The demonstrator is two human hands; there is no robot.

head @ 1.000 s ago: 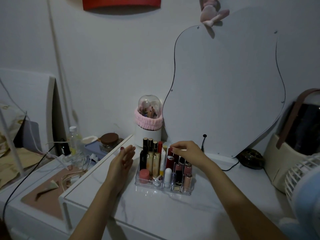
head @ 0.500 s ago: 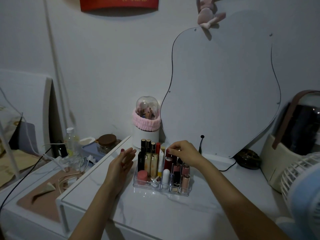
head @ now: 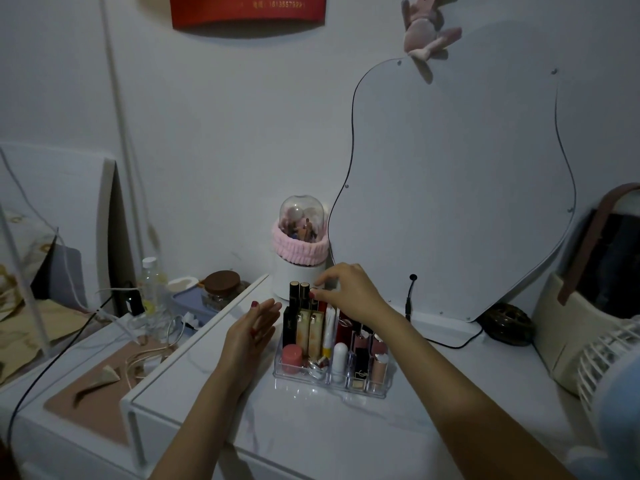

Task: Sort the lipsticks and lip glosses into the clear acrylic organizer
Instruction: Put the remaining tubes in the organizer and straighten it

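The clear acrylic organizer (head: 377,391) stands on the white marble tabletop, filled with several upright lipsticks and lip glosses. Two tall black tubes (head: 300,295) rise at its back left, gold tubes (head: 309,332) stand in front of them, and a pink round one (head: 292,357) sits at the front left. My right hand (head: 349,292) reaches over the back row, its fingertips pinching the top of a red-capped tube (head: 314,294) beside the black ones. My left hand (head: 252,332) is flat and open against the organizer's left side, fingers together, holding nothing.
A white brush holder with a clear dome and pink band (head: 300,252) stands just behind the organizer. A curvy mirror (head: 453,188) leans on the wall. A fan (head: 609,372) and a beige bag (head: 568,323) crowd the right. Cables, a bottle (head: 151,289) and a jar (head: 221,287) lie on the lower left.
My right hand has shifted left along the back row, from the dark red tubes to the tube next to the black ones. My left hand has stayed beside the organizer.
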